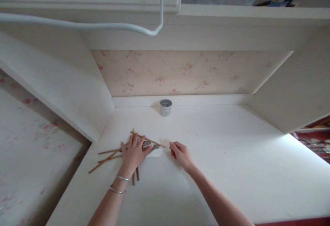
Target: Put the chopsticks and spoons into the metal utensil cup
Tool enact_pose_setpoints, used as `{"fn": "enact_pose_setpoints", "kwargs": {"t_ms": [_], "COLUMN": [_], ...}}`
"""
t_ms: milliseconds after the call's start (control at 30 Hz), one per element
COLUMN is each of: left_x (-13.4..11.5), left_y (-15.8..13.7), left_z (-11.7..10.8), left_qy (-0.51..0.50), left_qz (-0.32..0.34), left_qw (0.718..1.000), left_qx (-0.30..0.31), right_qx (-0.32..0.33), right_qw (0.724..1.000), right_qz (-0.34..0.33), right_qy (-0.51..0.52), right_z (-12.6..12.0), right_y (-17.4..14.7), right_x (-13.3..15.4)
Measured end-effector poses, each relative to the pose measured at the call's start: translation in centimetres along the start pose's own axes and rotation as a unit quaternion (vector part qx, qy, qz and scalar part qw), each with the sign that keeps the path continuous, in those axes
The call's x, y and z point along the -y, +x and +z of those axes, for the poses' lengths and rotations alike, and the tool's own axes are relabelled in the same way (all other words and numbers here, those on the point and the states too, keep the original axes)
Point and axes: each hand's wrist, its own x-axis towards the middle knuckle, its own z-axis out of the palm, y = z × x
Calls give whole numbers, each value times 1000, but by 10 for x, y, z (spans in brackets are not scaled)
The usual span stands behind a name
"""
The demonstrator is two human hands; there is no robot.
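Note:
My left hand (133,153) lies with its fingers spread over a loose pile of wooden chopsticks (108,158) on the white tabletop. Beside its thumb are metal spoons (155,147) and a white spoon (155,152), partly covered by the hand. One chopstick (154,143) slants out of the pile toward the right. Just past its tip, my right hand (179,154) is closed near the table surface, its fingers curled together; whether anything is in them is hidden. Behind the pile, a small perforated metal holder (165,108) stands upright.
The white tabletop (232,171) runs between side panels at left and right. A floral back panel (180,73) rises behind the holder. Overhead, a white bent tube (103,26) crosses the upper left, and a shelf (244,11) holds plastic-wrapped items.

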Motion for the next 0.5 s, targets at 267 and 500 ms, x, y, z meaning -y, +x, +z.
{"fn": "enact_pose_setpoints", "kwargs": {"t_ms": [267, 500], "left_x": [6, -4], "left_y": [25, -1], "left_z": [-4, -20], "left_qy": [-32, -63], "left_qz": [-3, 59], "left_qw": [998, 990], "left_qx": [50, -109], "right_qx": [42, 20], "right_qw": [992, 967], "right_qz": [-22, -36], "right_qy": [-114, -253], "right_z": [-35, -42], "right_y": [69, 131], "right_x": [39, 73]}}
